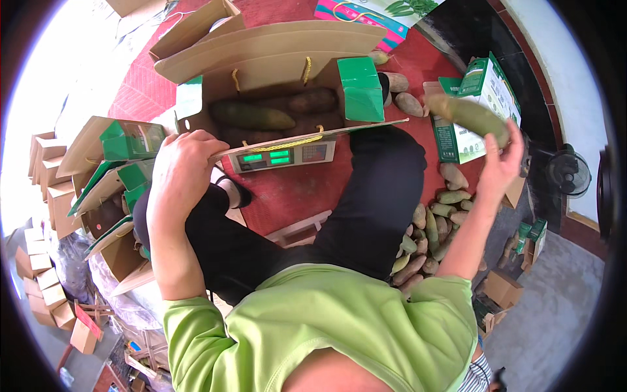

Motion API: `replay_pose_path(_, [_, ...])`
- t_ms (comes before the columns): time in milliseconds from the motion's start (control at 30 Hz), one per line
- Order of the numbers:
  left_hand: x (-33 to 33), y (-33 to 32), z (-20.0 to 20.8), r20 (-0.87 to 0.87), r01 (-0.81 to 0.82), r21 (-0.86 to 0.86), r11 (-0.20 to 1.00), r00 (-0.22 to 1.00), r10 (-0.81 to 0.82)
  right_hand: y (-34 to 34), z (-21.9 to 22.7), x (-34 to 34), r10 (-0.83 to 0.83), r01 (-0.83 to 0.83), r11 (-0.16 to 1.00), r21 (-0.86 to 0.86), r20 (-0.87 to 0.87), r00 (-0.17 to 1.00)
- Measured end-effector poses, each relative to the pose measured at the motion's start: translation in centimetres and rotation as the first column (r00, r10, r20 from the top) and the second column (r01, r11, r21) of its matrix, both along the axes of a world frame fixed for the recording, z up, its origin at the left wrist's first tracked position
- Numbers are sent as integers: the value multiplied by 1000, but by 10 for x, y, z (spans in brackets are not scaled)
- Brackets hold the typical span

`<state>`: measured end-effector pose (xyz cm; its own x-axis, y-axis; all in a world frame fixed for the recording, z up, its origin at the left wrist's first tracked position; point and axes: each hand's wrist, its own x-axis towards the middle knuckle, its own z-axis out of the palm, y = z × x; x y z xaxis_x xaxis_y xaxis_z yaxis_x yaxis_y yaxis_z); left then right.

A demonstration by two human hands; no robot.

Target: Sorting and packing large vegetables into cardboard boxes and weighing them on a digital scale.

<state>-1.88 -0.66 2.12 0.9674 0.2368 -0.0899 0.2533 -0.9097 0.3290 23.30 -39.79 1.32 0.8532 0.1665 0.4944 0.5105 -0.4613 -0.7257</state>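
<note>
An open cardboard box (261, 70) with green end flaps and yellow cord handles stands in front of me. Several long green-brown radishes (251, 115) lie inside it. At the box's near left corner, my left hand (186, 160) has its fingers closed over the cardboard edge. Off to the right, my right hand (501, 163) grips one end of a long green radish (467, 114), slightly blurred and raised in the air. Beneath the box sits a scale (287, 157) with lit green displays.
A heap of radishes (434, 228) lies on the red floor by my right leg. A green-and-white carton (480, 108) stands beyond it. More opened boxes (108, 189) crowd my left. A pink-and-blue carton (362, 23) lies at the far side, and a fan (567, 171) stands by the right wall.
</note>
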Motion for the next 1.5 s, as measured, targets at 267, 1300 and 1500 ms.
replay_pose_path(267, [-1,2,-4,36,21,-5,1000,999,-20,115,73,-8,549,-481,785,389,-79,832])
replay_pose_path(1300, [8,0,5,-73,-90,-364,927,995,68,-117,-231,-70,-237,-198,805,-559,-610,756])
replay_pose_path(1500, [5,28,-10,115,86,-531,843,993,-29,-211,-335,-148,-434,-302,507,-807,-542,720])
